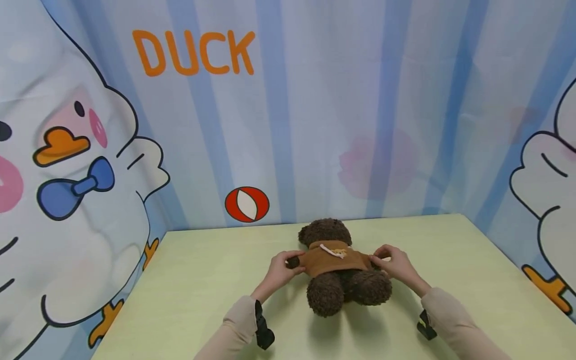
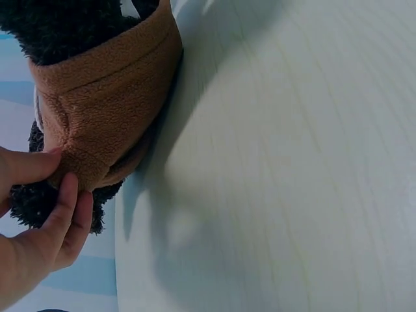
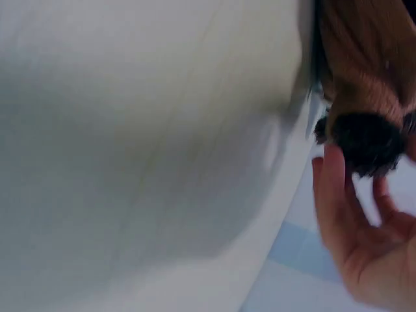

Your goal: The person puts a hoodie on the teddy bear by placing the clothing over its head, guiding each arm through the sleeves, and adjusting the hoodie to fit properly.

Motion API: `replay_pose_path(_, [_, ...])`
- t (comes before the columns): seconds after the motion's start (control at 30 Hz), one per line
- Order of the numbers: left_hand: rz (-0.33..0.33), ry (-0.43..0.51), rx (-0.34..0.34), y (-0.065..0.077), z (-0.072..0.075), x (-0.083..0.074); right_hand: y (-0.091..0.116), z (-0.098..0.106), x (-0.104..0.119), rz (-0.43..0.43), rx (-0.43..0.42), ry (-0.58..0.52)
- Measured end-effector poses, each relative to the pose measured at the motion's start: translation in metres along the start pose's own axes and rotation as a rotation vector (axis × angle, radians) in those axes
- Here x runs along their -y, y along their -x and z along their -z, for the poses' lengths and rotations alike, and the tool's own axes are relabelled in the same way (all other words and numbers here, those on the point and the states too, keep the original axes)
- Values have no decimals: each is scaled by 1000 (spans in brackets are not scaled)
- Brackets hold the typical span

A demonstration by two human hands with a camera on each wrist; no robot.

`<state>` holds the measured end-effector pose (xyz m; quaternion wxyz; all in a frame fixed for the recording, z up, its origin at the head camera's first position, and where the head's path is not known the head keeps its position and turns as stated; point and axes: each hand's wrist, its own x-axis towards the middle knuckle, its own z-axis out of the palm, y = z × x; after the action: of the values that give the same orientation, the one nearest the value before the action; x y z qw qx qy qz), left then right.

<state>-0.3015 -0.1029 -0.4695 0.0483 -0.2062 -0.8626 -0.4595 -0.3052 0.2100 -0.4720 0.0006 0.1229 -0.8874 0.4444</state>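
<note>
A dark brown teddy bear (image 1: 327, 295) in a lighter brown hoodie (image 1: 335, 262) with a white drawstring is on the table, its legs toward me and its head toward the back. My left hand (image 1: 280, 272) pinches the sleeve end of the bear's arm on the left; the left wrist view shows thumb and fingers on the fleece cuff (image 2: 81, 156). On the other side, my right hand (image 1: 398, 265) holds the opposite arm. Its fingers curl around the dark furry paw (image 3: 367, 140) in the right wrist view, where part of the thumb is cut off by the frame edge.
The pale yellow-green table (image 1: 216, 280) ends at a back edge against a blue-and-white striped curtain (image 1: 315, 125) printed with ducks and a ball. Black straps (image 1: 263, 325) circle both wrists over beige sleeves (image 1: 236, 320).
</note>
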Motion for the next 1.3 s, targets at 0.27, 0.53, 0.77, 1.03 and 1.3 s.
replay_pose_path(0.27, [21,-15,0,-1,-1,-4,-8,-9,25,-150,-120,228])
replay_pose_path(0.53, [34,-29,-4,-3,-2,-3,-13,-11,42,-236,-41,125])
replay_pose_path(0.77, [5,-21,12,-2,-1,-3,-12,-15,56,-234,-75,358])
replay_pose_path(1.03, [14,-1,24,-1,0,1,-14,-9,49,-240,-166,118])
replay_pose_path(1.3, [18,12,26,-2,-1,-1,-8,-15,40,-172,-209,124])
